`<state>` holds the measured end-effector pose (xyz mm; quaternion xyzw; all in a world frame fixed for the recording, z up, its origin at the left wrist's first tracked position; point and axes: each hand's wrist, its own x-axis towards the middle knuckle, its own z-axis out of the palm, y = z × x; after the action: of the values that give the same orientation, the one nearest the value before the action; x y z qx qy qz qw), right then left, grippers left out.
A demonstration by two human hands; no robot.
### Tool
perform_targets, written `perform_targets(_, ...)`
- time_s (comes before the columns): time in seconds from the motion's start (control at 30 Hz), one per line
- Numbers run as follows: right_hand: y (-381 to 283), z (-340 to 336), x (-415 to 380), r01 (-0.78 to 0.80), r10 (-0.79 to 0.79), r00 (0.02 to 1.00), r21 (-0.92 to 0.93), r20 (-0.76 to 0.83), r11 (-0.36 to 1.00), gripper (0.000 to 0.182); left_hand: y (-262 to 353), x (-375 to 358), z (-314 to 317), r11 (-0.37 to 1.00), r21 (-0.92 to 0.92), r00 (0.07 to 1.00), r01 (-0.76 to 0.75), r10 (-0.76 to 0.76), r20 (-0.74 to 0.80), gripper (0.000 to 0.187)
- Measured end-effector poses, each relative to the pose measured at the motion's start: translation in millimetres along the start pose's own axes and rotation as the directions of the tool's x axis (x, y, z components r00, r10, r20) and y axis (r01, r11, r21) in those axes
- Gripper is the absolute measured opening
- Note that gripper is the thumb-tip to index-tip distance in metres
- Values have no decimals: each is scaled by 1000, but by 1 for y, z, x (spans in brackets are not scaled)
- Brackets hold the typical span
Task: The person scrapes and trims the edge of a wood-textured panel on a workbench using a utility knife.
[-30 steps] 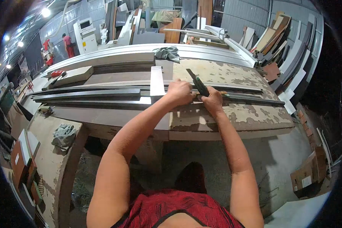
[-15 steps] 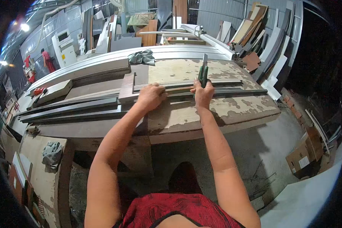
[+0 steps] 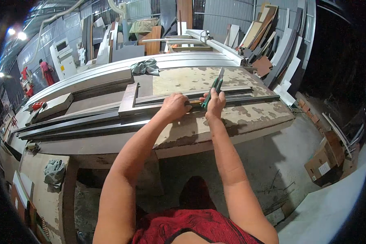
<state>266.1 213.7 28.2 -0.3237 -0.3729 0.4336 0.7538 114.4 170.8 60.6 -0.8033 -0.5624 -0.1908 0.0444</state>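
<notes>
My right hand (image 3: 216, 104) is wrapped round a green-handled tool (image 3: 212, 90), whose pale flat end points up and away. Close to its left, my left hand (image 3: 175, 107) has its fingers curled at the edge of a long strip (image 3: 150, 109); what its fingertips hold is too small to make out. The strip joins a short wood-toned crosspiece (image 3: 129, 96) at an angle. Dark metal profiles (image 3: 73, 125) lie side by side to the left on the workbench (image 3: 268, 118).
A grey cloth (image 3: 145, 67) lies at the bench's far edge, a red tool (image 3: 37, 105) at the far left. Another cloth (image 3: 54, 173) rests on the lower left table. A person (image 3: 46, 72) stands in the left background. A cardboard box (image 3: 322, 164) sits on the floor at right.
My left hand has shifted right, closer to my right hand. The green-handled tool now leans more to the right. The whole view has shifted slightly.
</notes>
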Motion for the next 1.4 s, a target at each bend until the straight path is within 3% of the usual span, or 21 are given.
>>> perform_targets(0.17,-4,2,-2,-15,28,998,-209,57,978,13,-3,14,15,991,-130,997,33,-42,-66,30)
perform_targets(0.2,-4,3,-3,-21,33,997,-184,64,983,15,-4,14,17,986,-157,995,49,-62,-80,30)
perform_targets(0.27,-3,5,-4,-36,46,996,-134,76,990,22,-5,14,25,995,-99,989,26,-40,-144,30)
perform_targets(0.3,-1,4,-3,-38,51,996,-164,77,986,35,-5,14,27,997,-69,985,15,-27,-173,30)
perform_targets(0.6,1,5,-8,113,-35,981,-417,190,902,59,1,8,29,997,44,987,63,-56,-153,32)
perform_targets(0.77,-6,7,-14,158,-44,967,-451,252,879,59,5,4,22,999,3,988,44,-43,-147,33)
perform_targets(1.03,1,5,-10,221,-138,968,-453,208,864,60,3,2,22,1000,-1,987,-2,2,-161,33)
perform_targets(1.4,-2,4,-10,198,-99,971,-496,218,845,57,-2,6,31,1000,-14,978,5,-8,-207,30)
